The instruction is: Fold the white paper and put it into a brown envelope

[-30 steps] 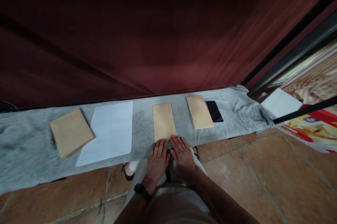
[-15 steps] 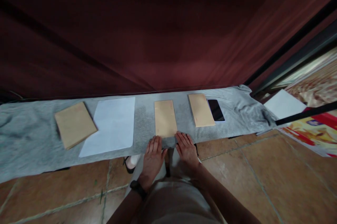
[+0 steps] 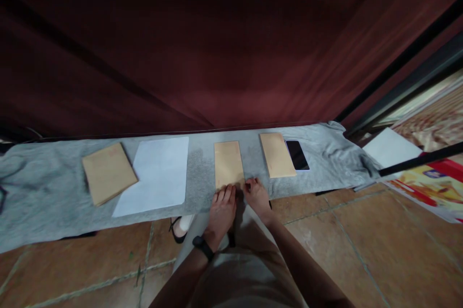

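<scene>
A brown envelope (image 3: 228, 163) lies upright on the grey cloth (image 3: 43, 187) in the middle. My left hand (image 3: 222, 210), with a black wristband, rests flat at the envelope's near edge, its fingers stretched out and touching it. My right hand (image 3: 257, 193) sits at the envelope's near right corner with the fingers curled down onto the cloth; whether they pinch the corner I cannot make out.
On the cloth also lie a second brown envelope (image 3: 277, 154), a black phone (image 3: 297, 155), a white sheet (image 3: 155, 175) and a stack of brown envelopes (image 3: 108, 173). Dark red curtain (image 3: 217, 47) behind. White paper (image 3: 388, 146) and a colourful poster (image 3: 434, 187) lie at right. Tiled floor below.
My hands have come back together at the envelope's near edge. The right hand's fingers went from flat to curled at the corner, and the left hand slid forward onto the edge.
</scene>
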Motion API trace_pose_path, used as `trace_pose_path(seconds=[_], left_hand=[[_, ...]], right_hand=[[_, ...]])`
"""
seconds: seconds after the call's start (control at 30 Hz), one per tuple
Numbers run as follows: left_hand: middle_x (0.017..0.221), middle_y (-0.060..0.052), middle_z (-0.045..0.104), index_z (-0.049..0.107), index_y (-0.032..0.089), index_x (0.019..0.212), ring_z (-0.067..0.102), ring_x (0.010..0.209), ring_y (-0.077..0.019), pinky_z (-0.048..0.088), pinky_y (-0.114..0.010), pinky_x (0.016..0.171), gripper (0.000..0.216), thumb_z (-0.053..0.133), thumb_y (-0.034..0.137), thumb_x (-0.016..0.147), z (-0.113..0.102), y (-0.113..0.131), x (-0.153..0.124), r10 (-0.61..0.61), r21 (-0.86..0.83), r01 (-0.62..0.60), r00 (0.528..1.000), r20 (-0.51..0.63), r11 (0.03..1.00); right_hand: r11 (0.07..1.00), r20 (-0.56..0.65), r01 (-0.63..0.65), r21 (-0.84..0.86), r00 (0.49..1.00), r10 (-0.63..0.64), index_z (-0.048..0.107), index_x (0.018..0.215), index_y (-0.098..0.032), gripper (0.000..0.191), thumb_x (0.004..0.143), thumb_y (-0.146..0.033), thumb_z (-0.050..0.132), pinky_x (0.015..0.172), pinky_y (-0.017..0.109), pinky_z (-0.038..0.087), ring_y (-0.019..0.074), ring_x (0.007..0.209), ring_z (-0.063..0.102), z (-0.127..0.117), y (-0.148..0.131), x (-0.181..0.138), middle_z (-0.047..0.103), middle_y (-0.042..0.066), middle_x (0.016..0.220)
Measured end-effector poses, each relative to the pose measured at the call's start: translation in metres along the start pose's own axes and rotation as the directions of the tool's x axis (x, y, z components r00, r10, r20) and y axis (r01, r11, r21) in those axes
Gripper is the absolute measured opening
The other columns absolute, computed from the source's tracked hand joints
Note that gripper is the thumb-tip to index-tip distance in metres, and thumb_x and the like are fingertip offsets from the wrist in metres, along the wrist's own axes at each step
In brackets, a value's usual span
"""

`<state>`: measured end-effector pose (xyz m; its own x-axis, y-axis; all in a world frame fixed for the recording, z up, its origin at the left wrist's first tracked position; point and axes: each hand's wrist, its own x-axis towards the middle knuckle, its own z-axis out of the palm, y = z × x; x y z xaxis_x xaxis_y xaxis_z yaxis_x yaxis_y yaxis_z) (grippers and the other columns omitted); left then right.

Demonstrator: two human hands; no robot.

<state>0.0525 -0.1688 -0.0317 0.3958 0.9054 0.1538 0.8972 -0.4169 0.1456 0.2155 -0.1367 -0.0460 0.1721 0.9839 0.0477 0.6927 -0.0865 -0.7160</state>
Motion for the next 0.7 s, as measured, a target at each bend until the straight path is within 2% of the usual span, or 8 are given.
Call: trace_pose_path(seconds=[0.1, 0.17, 0.23, 0.3, 0.43, 0.53, 0.63, 0.7], left_hand=[[0.138, -0.016, 0.065, 0.059, 0.013, 0.142, 0.059, 0.128, -0.0303, 0.047, -0.046, 0.109, 0.051, 0.042, 0.008, 0.094, -0.001, 0.003, 0.006, 0.006, 0.046, -0.006, 1.000, -0.010, 0.999], [0.130, -0.018, 0.068, 0.060, 0.010, 0.139, 0.062, 0.121, -0.0299, 0.048, -0.046, 0.107, 0.050, 0.043, 0.006, 0.093, -0.003, 0.006, 0.012, 0.007, 0.061, -0.005, 0.999, -0.033, 0.998], [0.121, -0.017, 0.070, 0.063, 0.009, 0.132, 0.065, 0.114, -0.0290, 0.049, -0.046, 0.105, 0.045, 0.045, 0.005, 0.092, -0.006, 0.009, 0.020, 0.014, 0.064, -0.011, 0.999, -0.040, 0.998], [0.114, -0.015, 0.070, 0.065, 0.011, 0.125, 0.066, 0.109, -0.0280, 0.051, -0.045, 0.102, 0.039, 0.046, 0.004, 0.092, -0.011, 0.010, 0.029, 0.024, 0.067, -0.022, 0.999, -0.027, 0.998], [0.109, -0.013, 0.070, 0.063, 0.014, 0.119, 0.069, 0.101, -0.0264, 0.057, -0.039, 0.086, 0.034, 0.043, 0.003, 0.095, -0.027, 0.012, 0.045, 0.013, 0.102, -0.018, 0.998, 0.055, 0.995], [0.106, -0.012, 0.069, 0.061, 0.016, 0.120, 0.071, 0.093, -0.0241, 0.057, -0.034, 0.076, 0.033, 0.041, 0.003, 0.096, -0.045, 0.012, 0.050, -0.014, 0.118, 0.003, 0.995, 0.097, 0.993], [0.103, -0.011, 0.068, 0.059, 0.017, 0.120, 0.073, 0.087, -0.0222, 0.056, -0.029, 0.068, 0.033, 0.040, 0.004, 0.096, -0.068, 0.007, 0.052, -0.079, 0.092, 0.074, 0.996, 0.050, 0.993], [0.099, -0.010, 0.069, 0.059, 0.017, 0.114, 0.073, 0.082, -0.0211, 0.053, -0.027, 0.064, 0.027, 0.040, 0.007, 0.098, -0.083, -0.001, 0.053, -0.164, 0.012, 0.164, 0.986, -0.026, 0.986]], right_hand=[[0.995, 0.008, -0.037, 0.097, 0.999, 0.036, 0.069, 0.090, -0.020, 0.016, 0.093, -0.027, 0.055, 0.077, 0.032, 0.051, 0.0214, 0.080, 0.068, 0.002, 0.001, 0.004, 0.071, 0.008, 0.089], [0.967, 0.018, -0.074, 0.245, 0.997, 0.072, 0.067, 0.088, -0.021, 0.015, 0.089, -0.030, 0.056, 0.075, 0.032, 0.052, 0.0209, 0.077, 0.068, 0.005, 0.002, 0.005, 0.072, 0.005, 0.084], [0.885, 0.041, -0.131, 0.446, 0.991, 0.125, 0.066, 0.087, -0.022, 0.015, 0.083, -0.035, 0.058, 0.072, 0.032, 0.053, 0.0200, 0.075, 0.067, 0.008, 0.003, 0.005, 0.071, 0.003, 0.081], [0.804, 0.056, -0.161, 0.573, 0.986, 0.158, 0.064, 0.087, -0.023, 0.019, 0.079, -0.039, 0.059, 0.071, 0.032, 0.054, 0.0190, 0.074, 0.066, 0.011, 0.002, 0.004, 0.070, 0.001, 0.080], [0.747, 0.056, -0.157, 0.646, 0.986, 0.159, 0.064, 0.085, -0.024, 0.024, 0.077, -0.047, 0.063, 0.074, 0.032, 0.056, 0.0183, 0.076, 0.065, 0.010, -0.009, 0.003, 0.069, 0.000, 0.080], [0.648, 0.110, -0.190, 0.738, 0.981, 0.162, 0.066, 0.087, -0.024, 0.028, 0.080, -0.052, 0.065, 0.076, 0.034, 0.058, 0.0204, 0.079, 0.067, 0.005, -0.019, 0.004, 0.071, 0.002, 0.084], [0.566, 0.170, -0.229, 0.792, 0.973, 0.155, 0.067, 0.094, -0.023, 0.036, 0.088, -0.058, 0.059, 0.076, 0.037, 0.060, 0.0227, 0.081, 0.071, 0.000, -0.023, 0.003, 0.074, 0.007, 0.091], [0.568, 0.192, -0.252, 0.783, 0.967, 0.165, 0.068, 0.095, -0.023, 0.041, 0.089, -0.062, 0.058, 0.076, 0.038, 0.061, 0.0232, 0.082, 0.072, -0.002, -0.024, 0.001, 0.076, 0.009, 0.094]])
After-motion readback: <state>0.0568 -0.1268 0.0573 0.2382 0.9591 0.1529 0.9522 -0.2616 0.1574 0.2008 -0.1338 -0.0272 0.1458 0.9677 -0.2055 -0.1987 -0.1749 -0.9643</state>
